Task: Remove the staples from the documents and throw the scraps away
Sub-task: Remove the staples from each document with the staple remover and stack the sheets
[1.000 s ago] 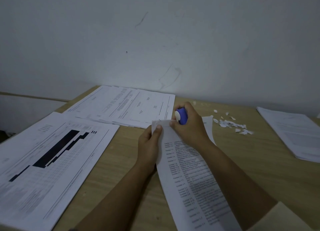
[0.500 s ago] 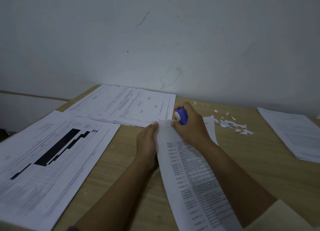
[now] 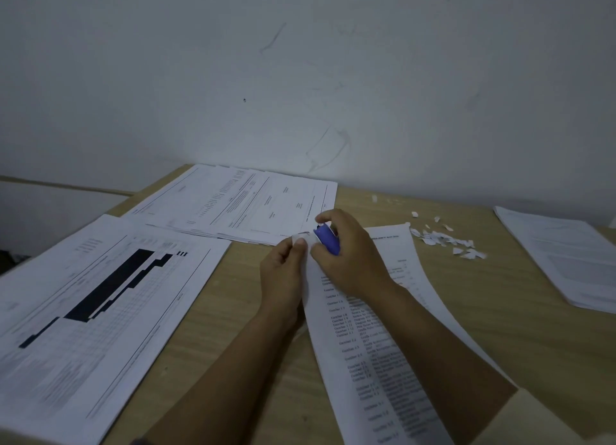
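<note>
Working the top corner of the document [image 3: 366, 361], which lies on the table [image 3: 233, 328]. Left hand [image 3: 283, 278] pinches that corner; right hand [image 3: 346, 261] is clamped round a blue staple remover [image 3: 328, 239] set against it. Staple too small to see. Next, probably: lever gently, corner held taut. Scraps [image 3: 446, 241] lie right of the document. Legible: "Gambar", numbered list.

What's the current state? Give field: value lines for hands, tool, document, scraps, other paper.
left hand: pinches top corner of the document
right hand: grips blue staple remover at that corner
scraps: loose pile on the table, right of the hands
other paper: chart stack left, back stack, right stack
</note>
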